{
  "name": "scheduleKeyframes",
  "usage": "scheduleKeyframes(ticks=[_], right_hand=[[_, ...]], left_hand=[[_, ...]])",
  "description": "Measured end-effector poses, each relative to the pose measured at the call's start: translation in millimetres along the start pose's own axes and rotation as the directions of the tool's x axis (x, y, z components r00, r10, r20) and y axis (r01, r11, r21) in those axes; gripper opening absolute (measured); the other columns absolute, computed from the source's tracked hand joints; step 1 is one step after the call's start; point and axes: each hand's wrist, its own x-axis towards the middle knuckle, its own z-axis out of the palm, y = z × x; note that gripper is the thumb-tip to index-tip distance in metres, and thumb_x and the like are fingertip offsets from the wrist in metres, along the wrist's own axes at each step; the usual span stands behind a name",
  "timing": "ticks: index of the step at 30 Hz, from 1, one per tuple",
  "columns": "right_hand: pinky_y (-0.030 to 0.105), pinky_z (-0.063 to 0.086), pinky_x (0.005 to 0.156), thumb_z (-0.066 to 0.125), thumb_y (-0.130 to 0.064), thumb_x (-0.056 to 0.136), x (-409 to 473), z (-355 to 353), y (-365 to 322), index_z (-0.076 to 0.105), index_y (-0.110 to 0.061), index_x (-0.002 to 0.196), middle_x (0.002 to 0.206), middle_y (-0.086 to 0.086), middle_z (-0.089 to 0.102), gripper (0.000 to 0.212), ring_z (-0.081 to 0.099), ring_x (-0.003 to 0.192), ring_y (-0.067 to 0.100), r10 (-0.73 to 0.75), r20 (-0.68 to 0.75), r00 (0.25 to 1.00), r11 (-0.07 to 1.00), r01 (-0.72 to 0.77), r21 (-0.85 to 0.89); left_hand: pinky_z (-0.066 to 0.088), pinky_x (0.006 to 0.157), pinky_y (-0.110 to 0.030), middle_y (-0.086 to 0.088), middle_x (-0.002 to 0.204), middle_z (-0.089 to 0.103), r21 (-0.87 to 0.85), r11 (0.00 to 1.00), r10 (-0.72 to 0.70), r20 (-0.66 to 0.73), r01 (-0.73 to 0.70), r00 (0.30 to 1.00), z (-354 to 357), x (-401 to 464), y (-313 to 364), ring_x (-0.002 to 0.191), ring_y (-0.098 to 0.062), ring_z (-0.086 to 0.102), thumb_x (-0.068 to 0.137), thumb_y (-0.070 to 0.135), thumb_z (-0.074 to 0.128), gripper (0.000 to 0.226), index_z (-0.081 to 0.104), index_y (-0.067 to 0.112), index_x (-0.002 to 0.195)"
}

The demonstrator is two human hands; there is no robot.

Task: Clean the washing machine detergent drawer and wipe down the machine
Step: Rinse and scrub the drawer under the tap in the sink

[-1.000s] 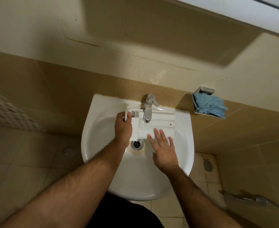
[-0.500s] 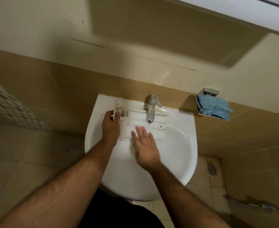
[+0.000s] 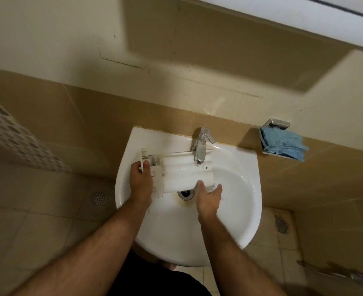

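Right hand [image 3: 208,199] off drawer [image 3: 182,174] top, now cupping its 5 o'clock corner; left hand [image 3: 141,178] still grips 9 o'clock end. Likely turning drawer under tap [image 3: 201,146].

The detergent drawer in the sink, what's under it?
Below the detergent drawer lies the sink bowl, its drain showing past the near edge. The basin beneath its middle is hidden.

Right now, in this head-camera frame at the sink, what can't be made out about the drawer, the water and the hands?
- White plastic detergent drawer: underside hidden by its own body.
- Chrome tap: any flow too faint against white.
- Right hand: fingertips hidden under the drawer's end, so its grip is unclear.
- Left hand: fingers hidden behind the drawer's front panel.
- Washing machine: out of view.
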Motion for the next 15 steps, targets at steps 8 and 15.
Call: scheduleKeyframes(ticks=[8, 15], right_hand=[[0.054, 0.057, 0.084, 0.064, -0.051, 0.084, 4.5, 27.5, -15.6, 0.020, -0.026, 0.142, 0.127, 0.011, 0.055, 0.078, 0.060, 0.103, 0.030, 0.205, 0.060, 0.977, 0.943, -0.213, 0.256], [0.042, 0.025, 0.119, 0.051, -0.040, 0.098, -21.7, 56.3, -8.2, -0.013, -0.004, 0.153, 0.160, 0.019, 0.018, 0.092, 0.030, 0.143, 0.032, 0.182, 0.073, 0.980, 0.979, -0.188, 0.078]], left_hand=[[0.053, 0.066, -0.033, -0.010, 0.101, 0.064, -0.046, 0.998, -0.046, -0.088, 0.042, 0.995, -10.0, -31.3, -17.0, 0.080, -0.020, 0.062, 0.104, 0.032, 0.041, 0.023, 0.051, 0.018, 0.119], [0.048, 0.063, -0.027, -0.007, 0.101, 0.061, -0.049, 0.999, -0.026, -0.147, 0.019, 0.989, -16.3, -45.3, -17.1, 0.083, -0.019, 0.060, 0.105, 0.031, 0.039, 0.026, 0.049, 0.019, 0.126]])
